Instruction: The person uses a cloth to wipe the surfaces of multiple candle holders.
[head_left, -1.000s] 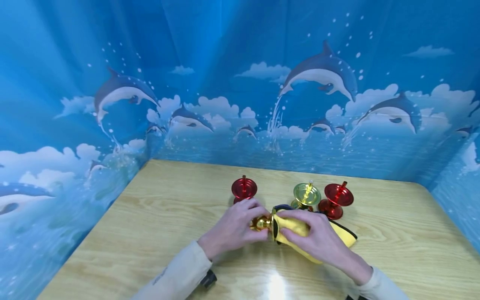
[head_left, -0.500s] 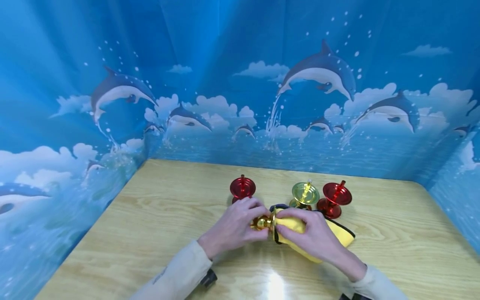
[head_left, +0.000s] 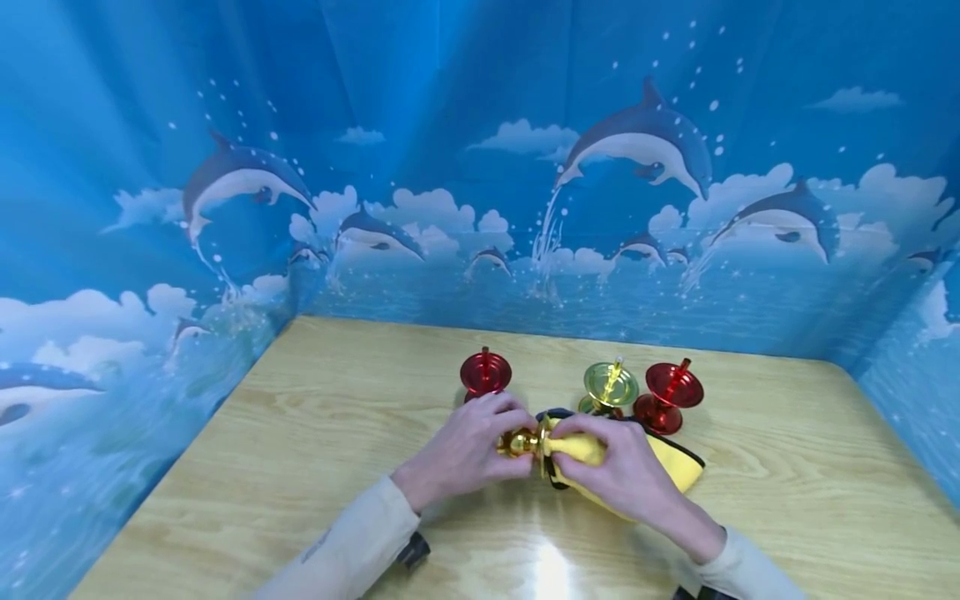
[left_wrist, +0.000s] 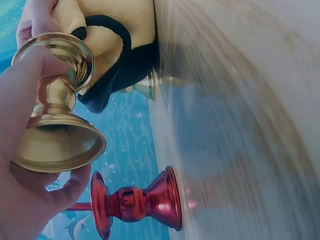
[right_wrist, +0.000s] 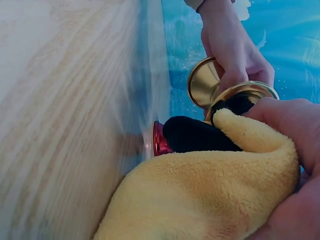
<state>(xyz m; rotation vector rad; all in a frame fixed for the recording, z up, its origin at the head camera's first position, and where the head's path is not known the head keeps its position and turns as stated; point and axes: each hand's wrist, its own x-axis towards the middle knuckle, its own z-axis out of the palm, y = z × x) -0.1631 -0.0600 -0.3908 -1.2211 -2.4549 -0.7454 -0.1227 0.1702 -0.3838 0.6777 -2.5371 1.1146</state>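
On the wood-grain table (head_left: 337, 392), in the head view, three stands with dishes and upright spikes rest behind the two hands: a red stand (head_left: 485, 377) by the left hand (head_left: 468, 446), and a greenish-gold stand (head_left: 611, 386) just beside a second red stand (head_left: 670, 396) farther right. Between the hands, a gold stand (head_left: 522, 442) is held sideways; the left hand grips its narrow middle, and its rim faces the right hand (head_left: 626, 462). The right hand pinches a yellow cloth (head_left: 678, 462) with black edging against that rim. Small dark lettering (head_left: 316, 546) runs along the left sleeve (head_left: 348, 542), too small to read. Dolphins and clouds are printed on the blue backdrop (head_left: 487, 100).

In the left wrist view, the thumb crosses the gold stand's waist, between the flared, hollow end near the palm and the dish at the other end. The first red stand is near the fingers, apart from the gold one.

In the right wrist view, thumb and fingers pinch a fold of the cloth, its black edge pressed at the gold dish, while the rest of the cloth hangs in loose folds toward the table.
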